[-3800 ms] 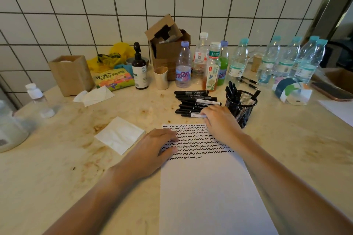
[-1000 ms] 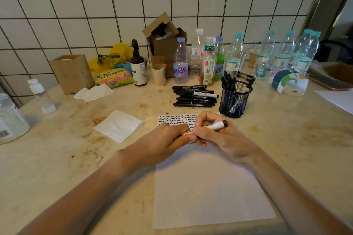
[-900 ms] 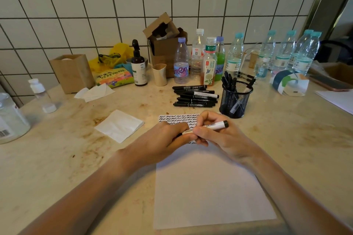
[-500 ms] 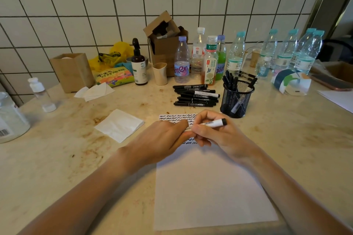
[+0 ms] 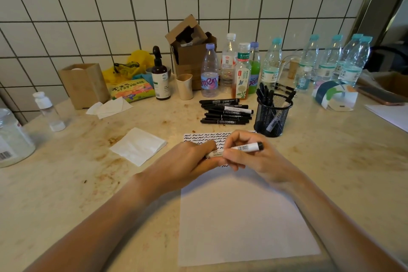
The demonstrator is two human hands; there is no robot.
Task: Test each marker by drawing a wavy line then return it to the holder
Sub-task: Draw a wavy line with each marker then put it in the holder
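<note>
Marker (image 5: 247, 147) pinched in right hand (image 5: 256, 159) as left hand (image 5: 187, 161) grips its cap end, apparently uncapping before a wavy line on the paper (image 5: 242, 216).

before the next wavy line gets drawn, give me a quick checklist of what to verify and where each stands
1. Marker in hand: ok, right hand grips its barrel.
2. Cap off: cannot tell, left hand covers the marker's other end.
3. Blank space on paper: ok, the area below the wavy rows is unmarked.
4. Paper steadied: not ok, both hands are on the marker.
5. Mesh holder has room for the return: ok, its markers leave gaps.
6. Untested pile within reach: ok, it lies beside the holder.
</note>
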